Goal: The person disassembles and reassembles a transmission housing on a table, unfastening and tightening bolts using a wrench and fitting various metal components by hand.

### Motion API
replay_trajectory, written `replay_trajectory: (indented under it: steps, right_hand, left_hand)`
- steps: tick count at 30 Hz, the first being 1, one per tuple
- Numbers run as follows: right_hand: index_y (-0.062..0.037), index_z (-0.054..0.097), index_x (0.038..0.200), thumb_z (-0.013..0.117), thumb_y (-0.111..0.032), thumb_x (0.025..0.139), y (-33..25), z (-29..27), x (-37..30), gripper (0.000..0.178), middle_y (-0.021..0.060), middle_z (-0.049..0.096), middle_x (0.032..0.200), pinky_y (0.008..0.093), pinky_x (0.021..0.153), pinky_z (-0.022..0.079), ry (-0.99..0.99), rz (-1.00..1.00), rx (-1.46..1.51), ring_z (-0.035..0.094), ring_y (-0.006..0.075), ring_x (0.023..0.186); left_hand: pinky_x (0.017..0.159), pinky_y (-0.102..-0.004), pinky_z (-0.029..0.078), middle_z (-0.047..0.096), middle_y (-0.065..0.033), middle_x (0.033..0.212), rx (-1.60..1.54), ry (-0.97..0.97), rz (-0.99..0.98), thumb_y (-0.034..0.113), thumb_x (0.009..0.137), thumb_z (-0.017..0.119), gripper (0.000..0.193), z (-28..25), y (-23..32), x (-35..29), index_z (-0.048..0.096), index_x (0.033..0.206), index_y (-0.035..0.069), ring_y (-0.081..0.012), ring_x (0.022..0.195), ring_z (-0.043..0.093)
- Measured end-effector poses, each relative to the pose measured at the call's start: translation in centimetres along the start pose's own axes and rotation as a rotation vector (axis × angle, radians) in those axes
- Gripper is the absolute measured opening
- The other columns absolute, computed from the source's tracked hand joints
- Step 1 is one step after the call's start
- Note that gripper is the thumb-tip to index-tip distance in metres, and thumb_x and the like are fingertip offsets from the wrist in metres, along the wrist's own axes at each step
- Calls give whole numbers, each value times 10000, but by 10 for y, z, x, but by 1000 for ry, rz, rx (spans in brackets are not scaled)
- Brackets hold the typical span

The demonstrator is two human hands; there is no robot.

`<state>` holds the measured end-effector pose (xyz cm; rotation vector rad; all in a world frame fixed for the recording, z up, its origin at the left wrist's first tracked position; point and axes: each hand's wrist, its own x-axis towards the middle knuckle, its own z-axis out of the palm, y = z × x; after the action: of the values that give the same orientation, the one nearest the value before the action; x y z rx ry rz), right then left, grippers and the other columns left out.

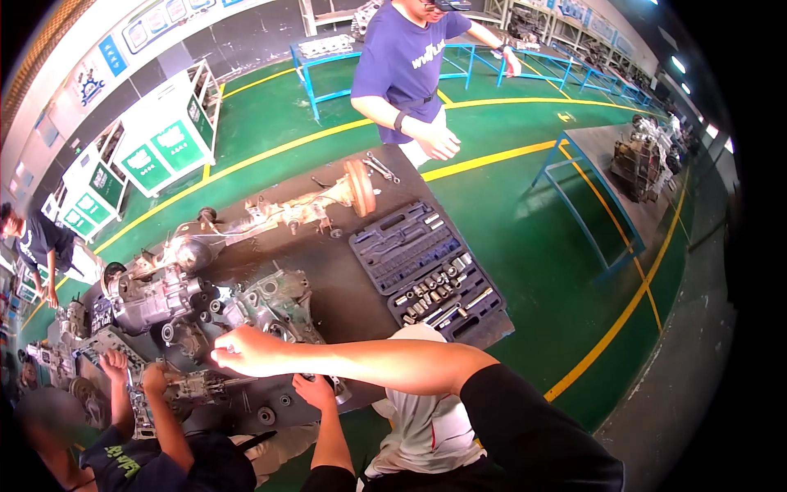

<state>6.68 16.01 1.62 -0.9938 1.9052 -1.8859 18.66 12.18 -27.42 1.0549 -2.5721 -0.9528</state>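
black sleeve (533, 426) lowest in the frame, running into a bare forearm that stretches leftward across the picture. right hand (246, 348) at its end, fingers curled into a loose fist over the grey gearbox housing (275, 307); cannot tell whether anything sits pinched inside the curl, nor whether knuckles touch the metal. left hand (314, 389) lower down, rising from the bottom edge, fingers bent around a small dark part at the near edge of the worktop (328, 262), close beside the gearbox housing. white shirt (426, 418) of a seated person tucked under the stretched forearm.

further left, two more hands of a co-worker (131, 373) gripping a small greasy metal assembly, dark shirt below them. round bearings and rings scattered on the dark surface near that assembly. second engine block (152, 295) beyond, left of the housing. long axle (295, 209) with a rusty round hub lying across the far half of the worktop. open socket set case (426, 266) on the right end, sockets in rows. two spanners (379, 166) at the far edge. person in a purple shirt (406, 57) standing past the worktop on the green floor (525, 238) with yellow lines. blue metal frames (590, 189) to the right and behind.
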Motion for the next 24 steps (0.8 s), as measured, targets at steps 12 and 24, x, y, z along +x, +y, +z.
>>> replay_trajectory:
  steps: [12, 24]
  right_hand:
    - [15, 652, 865, 567, -224, 935, -4, 6, 4, 263, 168, 660, 706, 406, 650, 481, -79, 6, -45, 647, 288, 651]
    - [10, 665, 719, 591, -167, 827, 13, 4, 9, 220, 176, 666, 676, 436, 616, 489, 20, -25, 0, 656, 328, 630]
  left_hand:
    - [965, -490, 426, 551, -216, 1243, 14, 45, 58, 371, 933, 577, 528, 4, -13, 5, 520, 1301, -3, -424, 1128, 515]
    - [991, -495, 403, 531, -172, 1294, -59, 28, 26, 418, 902, 637, 587, -10, 15, -5, 518, 1318, 22, -401, 1185, 491]
